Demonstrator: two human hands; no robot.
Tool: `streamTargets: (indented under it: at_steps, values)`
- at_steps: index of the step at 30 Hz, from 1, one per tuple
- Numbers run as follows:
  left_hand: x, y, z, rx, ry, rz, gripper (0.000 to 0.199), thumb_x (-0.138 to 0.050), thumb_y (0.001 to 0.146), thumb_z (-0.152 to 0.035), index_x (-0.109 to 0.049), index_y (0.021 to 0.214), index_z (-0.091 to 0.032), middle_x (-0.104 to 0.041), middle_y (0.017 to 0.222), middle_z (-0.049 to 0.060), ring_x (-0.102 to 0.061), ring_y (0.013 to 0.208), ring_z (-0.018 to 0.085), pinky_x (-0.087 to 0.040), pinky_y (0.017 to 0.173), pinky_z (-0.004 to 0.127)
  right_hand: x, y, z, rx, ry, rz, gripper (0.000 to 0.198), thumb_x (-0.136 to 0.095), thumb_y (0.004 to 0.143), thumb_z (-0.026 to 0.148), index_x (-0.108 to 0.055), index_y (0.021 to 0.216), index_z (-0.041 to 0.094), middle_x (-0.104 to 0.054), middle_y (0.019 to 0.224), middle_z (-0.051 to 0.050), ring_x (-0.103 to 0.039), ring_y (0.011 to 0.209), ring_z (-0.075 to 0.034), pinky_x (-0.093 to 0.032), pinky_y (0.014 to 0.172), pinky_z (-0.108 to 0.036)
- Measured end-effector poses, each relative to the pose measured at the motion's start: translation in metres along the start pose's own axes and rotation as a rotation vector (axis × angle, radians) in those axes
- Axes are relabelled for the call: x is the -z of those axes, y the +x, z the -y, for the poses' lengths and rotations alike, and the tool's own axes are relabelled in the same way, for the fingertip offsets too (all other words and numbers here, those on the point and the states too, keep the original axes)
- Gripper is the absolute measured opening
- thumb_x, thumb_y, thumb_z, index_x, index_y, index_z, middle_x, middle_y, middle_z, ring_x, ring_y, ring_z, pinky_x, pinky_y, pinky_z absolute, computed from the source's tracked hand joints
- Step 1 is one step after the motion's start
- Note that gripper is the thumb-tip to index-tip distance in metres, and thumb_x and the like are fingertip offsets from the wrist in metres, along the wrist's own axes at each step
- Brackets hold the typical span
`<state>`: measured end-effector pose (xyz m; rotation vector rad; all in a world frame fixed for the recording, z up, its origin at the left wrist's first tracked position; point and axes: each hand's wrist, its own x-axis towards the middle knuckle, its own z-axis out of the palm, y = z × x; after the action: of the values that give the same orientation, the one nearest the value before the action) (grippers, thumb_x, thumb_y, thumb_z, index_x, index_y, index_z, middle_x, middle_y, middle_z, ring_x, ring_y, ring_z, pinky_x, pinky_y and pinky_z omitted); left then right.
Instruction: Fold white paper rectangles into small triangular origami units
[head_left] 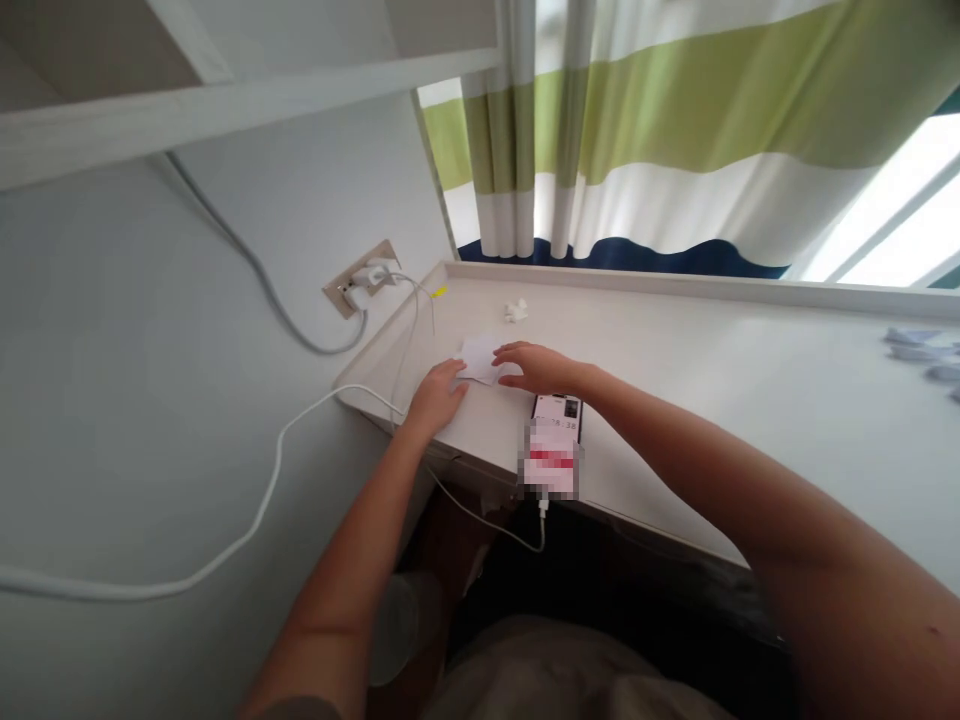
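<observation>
Several white sheets of paper (480, 358) lie in a small loose stack on the white desk (660, 350). At the stack's left edge is my left hand (439, 395), fingers apart, its fingertips touching or very near the paper. On the other side my right hand (534, 368) reaches in from the right, fingers spread and slightly bent around the right edge. Neither hand grips the sheets. Just below my right wrist a phone (559, 408) lies at the desk's front edge with its screen lit and partly blurred out.
A white cable (544, 510) runs from the phone below the desk edge. Wall plugs (371, 275) and cords hang at the left. A crumpled white piece (516, 311) and a yellow strip (439, 292) lie farther back. Folded papers (922, 345) lie far right; a shelf (262, 95) overhangs.
</observation>
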<state>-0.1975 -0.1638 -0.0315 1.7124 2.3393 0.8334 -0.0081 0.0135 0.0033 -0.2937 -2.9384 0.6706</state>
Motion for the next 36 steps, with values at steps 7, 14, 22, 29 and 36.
streamTargets:
  at_steps: [7,14,22,29,36]
  values:
    - [-0.006,0.013,0.023,-0.134,0.052,0.082,0.031,-0.064,0.104,-0.026,-0.079,0.131,-0.021,-0.077,0.142,0.012,-0.066,0.138,0.03,-0.048,0.124,0.048,-0.016,0.044,0.005,-0.036,-0.203,0.128,0.034,-0.076,0.103,0.036,-0.076,0.132,0.019,-0.078,0.135,-0.018,-0.073,0.124,-0.035,-0.051,0.105,-0.043]
    - [-0.005,0.023,0.028,-0.296,0.187,0.098,0.024,-0.06,0.108,-0.028,-0.083,0.115,-0.021,-0.08,0.127,0.013,-0.066,0.123,0.032,-0.052,0.11,0.048,-0.009,0.052,0.011,-0.008,-0.236,0.166,0.038,-0.078,0.102,0.037,-0.079,0.134,0.018,-0.078,0.131,-0.019,-0.074,0.121,-0.036,-0.049,0.103,-0.044]
    - [-0.011,0.024,0.025,-0.397,0.391,0.044,0.035,-0.042,0.111,-0.016,-0.076,0.116,-0.012,-0.08,0.114,0.02,-0.071,0.109,0.035,-0.052,0.096,0.047,-0.007,0.042,0.0,-0.034,-0.154,0.123,0.026,-0.072,0.106,0.031,-0.082,0.127,0.021,-0.081,0.13,-0.014,-0.075,0.113,-0.031,-0.052,0.095,-0.039]
    - [-0.007,0.027,0.023,-0.421,0.406,-0.052,0.034,-0.048,0.11,-0.016,-0.072,0.134,-0.015,-0.082,0.111,0.017,-0.075,0.107,0.033,-0.055,0.095,0.046,-0.002,0.042,0.002,-0.025,-0.169,0.021,0.026,-0.062,0.109,0.021,-0.085,0.12,0.021,-0.084,0.126,-0.01,-0.076,0.109,-0.027,-0.05,0.083,-0.033]
    - [-0.003,0.034,0.015,-0.279,0.171,-0.09,0.013,-0.074,0.099,-0.02,-0.084,0.105,-0.025,-0.084,0.104,0.009,-0.075,0.108,0.031,-0.057,0.094,0.045,-0.002,0.038,0.007,-0.058,-0.162,-0.046,0.021,-0.068,0.106,0.018,-0.085,0.116,0.021,-0.083,0.127,-0.011,-0.077,0.114,-0.029,-0.054,0.091,-0.036]
